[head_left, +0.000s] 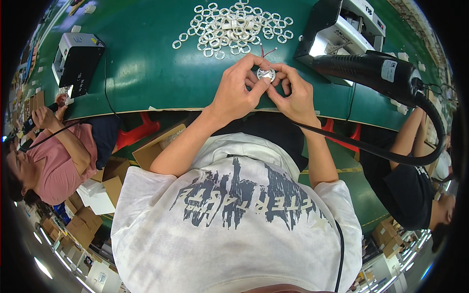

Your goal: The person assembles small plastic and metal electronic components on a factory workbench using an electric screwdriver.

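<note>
Above the front of the green table, both my hands hold a small round white part [266, 74] with a spoked, silvery middle. My left hand [239, 87] pinches it from the left, the thumb on its lower edge. From the right, the fingertips of my right hand [295, 93] close on its rim. Thin red and dark wires [264, 51] stick up just beyond my fingers; where they join the part is hidden. Farther back lies a heaped pile of white rings [228, 29], with loose ones spread around it.
A black and white machine [337, 36] stands at the right. In front of it, a black handle-shaped device [364, 69] trails a thick cable [435, 146]. Another boxy machine [75, 63] is at the left. Co-workers sit on both sides, near red stools [137, 134] and cardboard boxes [115, 178].
</note>
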### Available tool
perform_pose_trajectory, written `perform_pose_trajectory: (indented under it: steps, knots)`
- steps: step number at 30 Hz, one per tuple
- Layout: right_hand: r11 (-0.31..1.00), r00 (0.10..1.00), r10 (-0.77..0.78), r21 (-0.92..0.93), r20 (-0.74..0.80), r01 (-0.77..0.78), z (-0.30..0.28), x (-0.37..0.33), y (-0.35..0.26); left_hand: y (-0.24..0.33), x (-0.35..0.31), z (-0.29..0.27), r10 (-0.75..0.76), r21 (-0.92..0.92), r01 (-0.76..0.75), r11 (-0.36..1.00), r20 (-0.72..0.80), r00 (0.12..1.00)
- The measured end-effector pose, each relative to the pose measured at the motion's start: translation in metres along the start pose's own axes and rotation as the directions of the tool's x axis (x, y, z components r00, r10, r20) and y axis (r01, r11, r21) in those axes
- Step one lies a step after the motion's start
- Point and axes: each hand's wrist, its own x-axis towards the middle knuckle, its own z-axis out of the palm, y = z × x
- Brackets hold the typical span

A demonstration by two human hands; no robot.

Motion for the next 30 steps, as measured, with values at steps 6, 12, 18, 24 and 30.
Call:
perform_pose_trajectory:
  steps: [6,12,18,24,30]
  knots:
    - [1.0,1.0,0.013,-0.022,0.008,-0.013,-0.002,0.0,-0.004,0.0,0.0,0.002,0.029,0.038,-0.028,0.999,-0.011,1.0]
    - [0.995,1.0,0.011,-0.095,-0.001,-0.011,-0.021,-0.006,-0.017,-0.001,0.004,0.003,0.029,0.006,-0.029,1.0,0.05,0.998]
    - [0.914,0.58,-0.37,-0.172,-0.726,0.369,-0.075,0.023,-0.05,-0.004,0.015,0.01,-0.015,0.022,0.014,1.0,0.077,0.997]
    - [0.892,0.907,-0.047,0.391,-0.419,0.227,-0.076,0.043,-0.05,0.003,0.028,0.023,0.009,0.075,-0.017,0.997,0.112,0.994]
    - [0.837,0.745,-0.13,0.33,-0.655,0.436,-0.106,0.047,-0.078,-0.008,0.026,0.025,0.056,0.025,-0.058,0.998,0.088,0.995]
